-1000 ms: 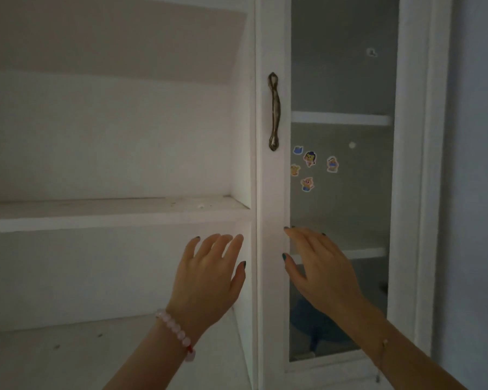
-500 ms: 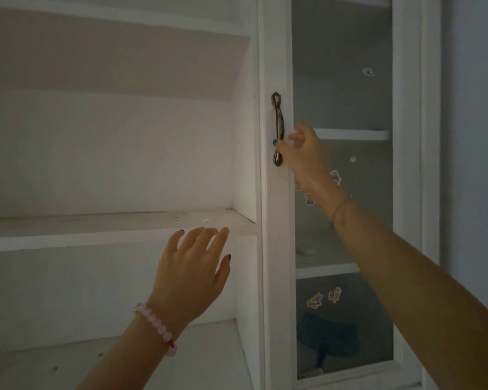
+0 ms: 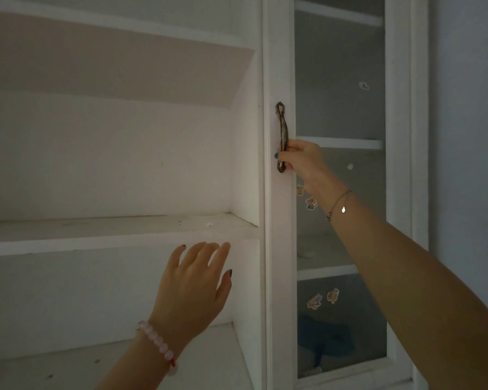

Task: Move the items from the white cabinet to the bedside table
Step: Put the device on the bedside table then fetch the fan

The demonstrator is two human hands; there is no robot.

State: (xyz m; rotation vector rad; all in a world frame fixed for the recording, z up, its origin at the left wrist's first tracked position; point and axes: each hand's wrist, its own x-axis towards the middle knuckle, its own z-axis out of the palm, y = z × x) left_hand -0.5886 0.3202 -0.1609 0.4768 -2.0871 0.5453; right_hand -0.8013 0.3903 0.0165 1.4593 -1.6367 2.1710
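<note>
Evidently early: right grip (image 3: 304,161) grasps the handle (image 3: 283,128) of the shut glass door (image 3: 279,249), left grip (image 3: 192,288) released, blue item (image 3: 324,337) inside.

Behind the dim glass of the door (image 3: 279,249), a dark blue thing (image 3: 326,339) in the lowest compartment and a small pale thing (image 3: 307,254) on the shelf above were too murky to identify. The stickers (image 3: 311,203) were too small to make out. The right hand (image 3: 304,161) covered part of the handle (image 3: 282,128) and one sticker's edge, while the white cabinet (image 3: 245,164) ran off the top, left and bottom edges, and the left forearm (image 3: 141,361) and right forearm (image 3: 406,277) were cut off below.
</note>
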